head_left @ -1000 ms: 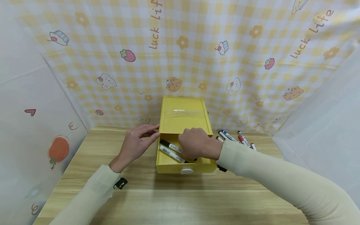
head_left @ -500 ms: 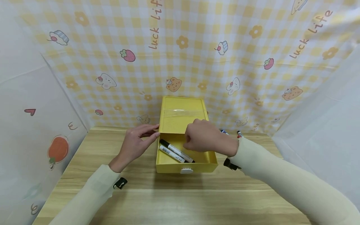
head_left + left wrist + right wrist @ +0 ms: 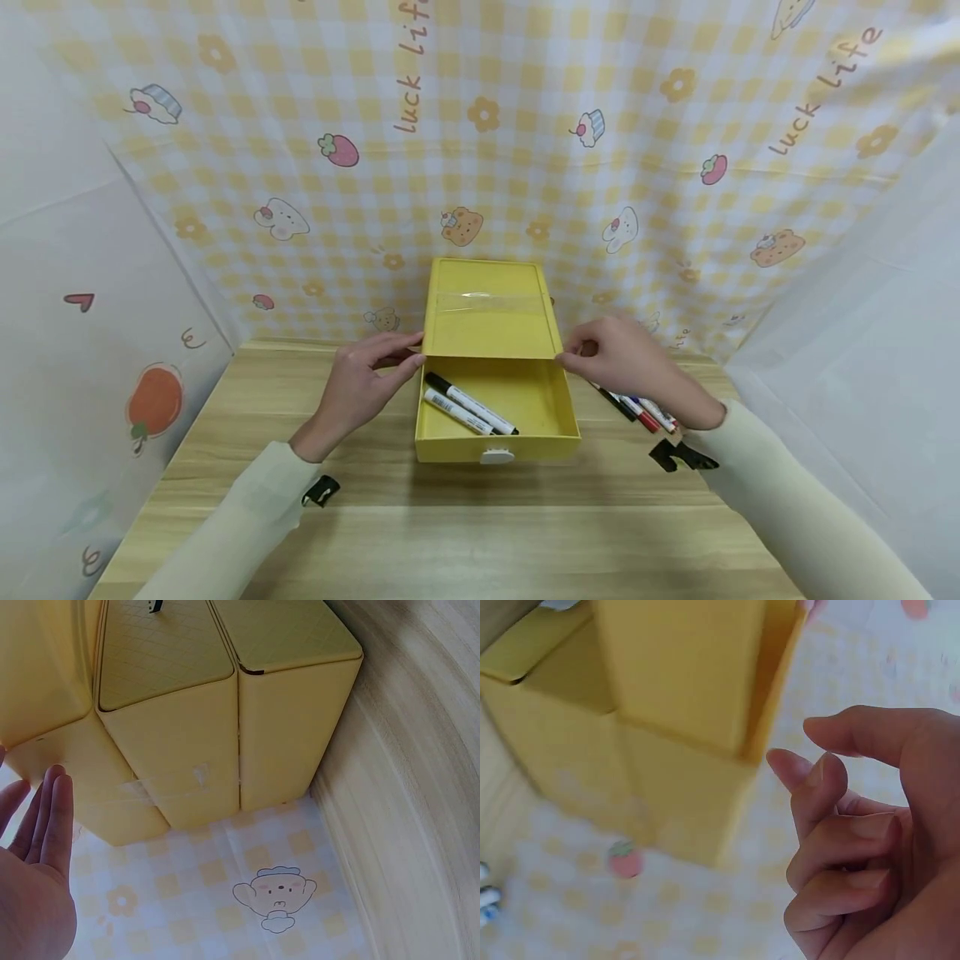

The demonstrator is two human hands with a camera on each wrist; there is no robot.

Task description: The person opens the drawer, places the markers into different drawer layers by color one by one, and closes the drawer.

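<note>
A yellow drawer box [image 3: 487, 329] stands against the back cloth, its top drawer [image 3: 457, 451] pulled out toward me. Two white markers with black caps lie in the drawer's left half: one marker [image 3: 480, 408] beside another marker [image 3: 456, 412]. My left hand [image 3: 363, 387] has its extended fingertips and thumb at the box's upper left edge. On the other side, my right hand [image 3: 630, 362] is at the upper right edge, thumb and forefinger apart and the other fingers bent. The right wrist view shows nothing between the fingers of this right hand [image 3: 855, 847].
Several loose markers [image 3: 637, 411] lie on the wooden table [image 3: 480, 542] right of the box, partly behind the right hand. Clear tape [image 3: 491, 302] crosses the box top. A white knob [image 3: 497, 457] sits on the drawer front. Checkered cloth [image 3: 330, 275] hangs behind.
My right hand has moved out of the drawer, rightward to the box's right edge. Loose markers on the table show again beneath its wrist. The left hand has stayed put.
</note>
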